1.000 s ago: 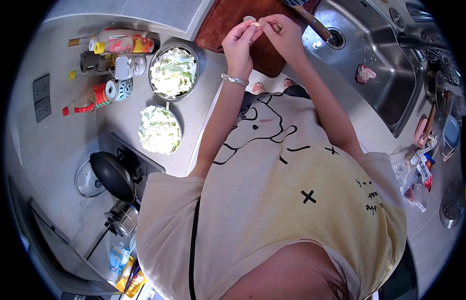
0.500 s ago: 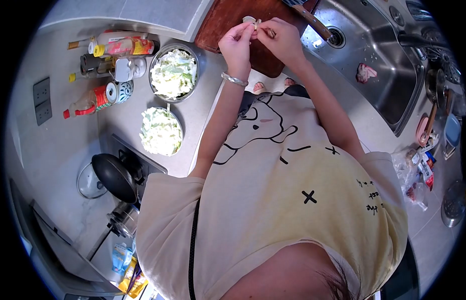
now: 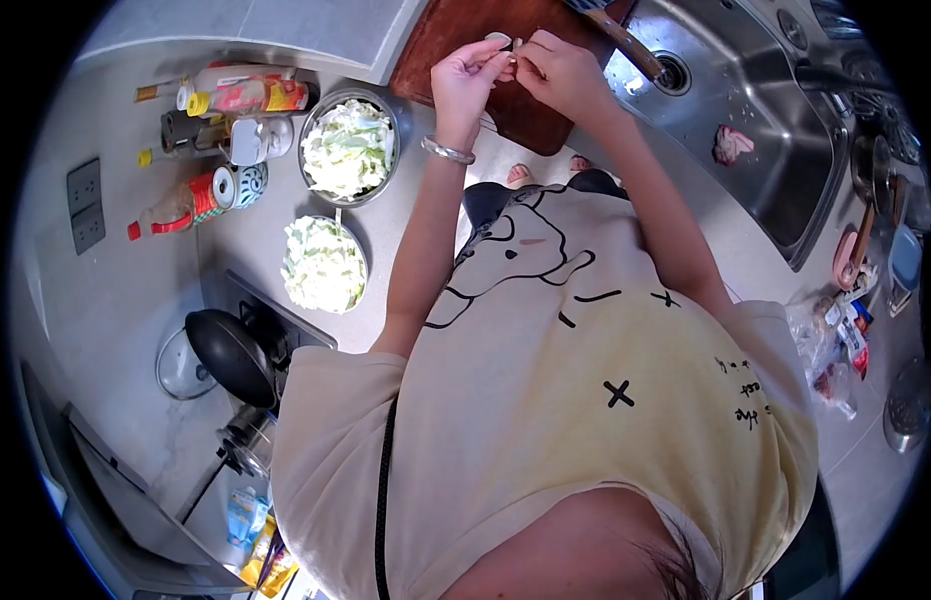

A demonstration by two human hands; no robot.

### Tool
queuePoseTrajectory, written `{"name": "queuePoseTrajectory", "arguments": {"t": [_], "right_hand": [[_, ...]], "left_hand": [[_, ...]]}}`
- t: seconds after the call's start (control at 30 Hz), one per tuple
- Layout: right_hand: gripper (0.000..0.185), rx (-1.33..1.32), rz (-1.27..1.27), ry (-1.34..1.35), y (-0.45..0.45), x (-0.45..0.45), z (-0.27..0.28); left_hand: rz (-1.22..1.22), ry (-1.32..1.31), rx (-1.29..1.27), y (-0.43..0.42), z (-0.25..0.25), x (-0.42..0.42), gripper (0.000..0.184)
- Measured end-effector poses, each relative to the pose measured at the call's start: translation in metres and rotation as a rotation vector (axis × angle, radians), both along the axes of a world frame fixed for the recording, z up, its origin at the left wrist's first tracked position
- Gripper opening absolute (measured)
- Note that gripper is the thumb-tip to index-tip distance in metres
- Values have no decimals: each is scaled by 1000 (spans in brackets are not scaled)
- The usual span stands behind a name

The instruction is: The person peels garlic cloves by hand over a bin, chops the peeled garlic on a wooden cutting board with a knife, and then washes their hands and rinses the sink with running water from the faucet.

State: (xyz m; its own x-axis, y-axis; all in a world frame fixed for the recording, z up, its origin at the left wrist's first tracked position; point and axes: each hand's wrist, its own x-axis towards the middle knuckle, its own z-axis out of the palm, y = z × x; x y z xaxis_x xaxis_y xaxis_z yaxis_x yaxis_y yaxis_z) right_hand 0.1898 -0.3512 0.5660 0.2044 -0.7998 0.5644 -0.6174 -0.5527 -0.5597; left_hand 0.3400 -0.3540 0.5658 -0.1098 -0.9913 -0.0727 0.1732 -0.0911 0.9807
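Note:
My left hand [image 3: 467, 85], with a silver bangle at the wrist, pinches a tiny pale piece [image 3: 511, 58] at its fingertips over the dark red cutting board [image 3: 440, 45]. Close beside it on the right, my right hand [image 3: 567, 78] has its fingers curled in, their tips almost touching the left ones. Anything within its grip is too small or hidden to name. A small pale round item [image 3: 498, 38] shows just beyond the fingertips, above the board.
A wooden-handled knife [image 3: 630, 45] lies between board and steel sink [image 3: 775, 190]. At left are two bowls of chopped pale-green vegetable [image 3: 347, 150] [image 3: 323, 264], several bottles [image 3: 250, 97] and a black pan [image 3: 230, 357]. Plastic bags [image 3: 813, 335] lie at right.
My left hand and forearm have shifted a little to the left. The fingers of both hands have changed their hold around the small pale piece.

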Motion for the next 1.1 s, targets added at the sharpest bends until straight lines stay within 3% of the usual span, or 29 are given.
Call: {"name": "queuePoseTrajectory", "arguments": {"t": [0.1, 0.2, 0.27, 0.3, 0.4, 0.5, 0.57, 0.6, 0.67, 0.77, 0.9, 1.03, 1.1], "right_hand": [[7, 183, 19, -254, -4, -1, 0], [7, 397, 183, -713, -13, -1, -22], [8, 332, 27, -497, -10, -7, -24], [8, 300, -51, -389, -9, -10, -22], [9, 636, 61, -950, -12, -24, -19], [12, 735, 61, -1110, -9, -34, -10], [16, 711, 15, -929, -9, -34, -11], [17, 658, 8, -795, -12, -34, -25], [20, 560, -15, -483, -19, -33, -38], [21, 291, -247, -61, -32, -13, -45], [29, 287, -336, 234, -37, 8, -36], [21, 282, -346, 240, -41, 13, -52], [19, 307, -243, 38, -37, 6, -46]], "left_hand": [[-30, 112, 41, -4, 2, 2, 23], [0, 171, 129, -4, 2, 1, 22], [24, 115, 106, -5, -3, 4, 24], [33, 76, 82, -5, -2, 4, 23], [47, -108, 0, -12, -2, 6, 18], [85, -509, -198, -33, -20, 9, 14], [170, -879, -458, -45, -29, 5, 12], [239, -922, -454, -53, -48, 4, 15], [277, -919, -409, -54, -63, -1, 16], [307, -897, -415, -53, -68, 1, 23], [341, -819, -421, -43, -55, 1, 26], [307, -666, -329, -34, -44, 2, 17], [280, -542, -236, -27, -31, 0, 15]]}}
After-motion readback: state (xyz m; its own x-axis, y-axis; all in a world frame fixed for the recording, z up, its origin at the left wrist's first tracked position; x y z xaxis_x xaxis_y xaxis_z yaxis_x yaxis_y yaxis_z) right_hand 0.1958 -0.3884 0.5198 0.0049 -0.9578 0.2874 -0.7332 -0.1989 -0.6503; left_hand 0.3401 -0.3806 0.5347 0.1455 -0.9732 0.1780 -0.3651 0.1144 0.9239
